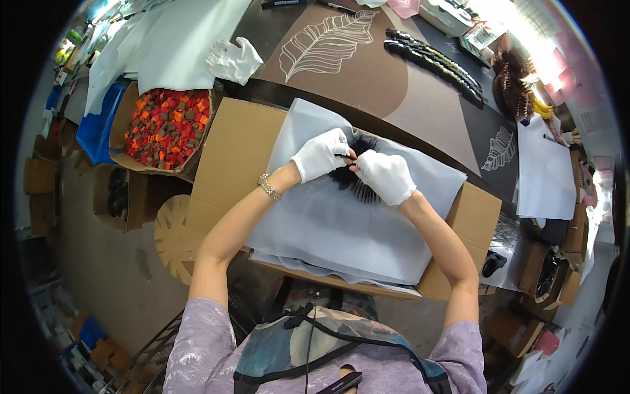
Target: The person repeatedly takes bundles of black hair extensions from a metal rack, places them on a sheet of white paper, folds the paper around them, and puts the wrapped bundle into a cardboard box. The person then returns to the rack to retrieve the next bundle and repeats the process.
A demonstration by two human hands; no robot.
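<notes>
My left hand (322, 153), in a white glove with bare fingertips, pinches a small black toothed piece (344, 156), perhaps part of a hair clip. Against it, the fingertips of my gloved right hand (386, 176) are closed on the same piece. Under and around both hands is a cluster of black toothed pieces (365, 192), partly hidden by the gloves. This cluster lies on pale translucent sheeting (339, 231), which is spread over an open cardboard box (236, 143).
Behind the box, a table with a leaf-patterned cover (344, 79) bears rows of black clips (433, 64) and a loose white glove (234, 60). Left stand a carton of red, orange and brown pieces (167, 130), a blue bin (101, 128) and a round stool (172, 236). White paper (545, 170) lies right.
</notes>
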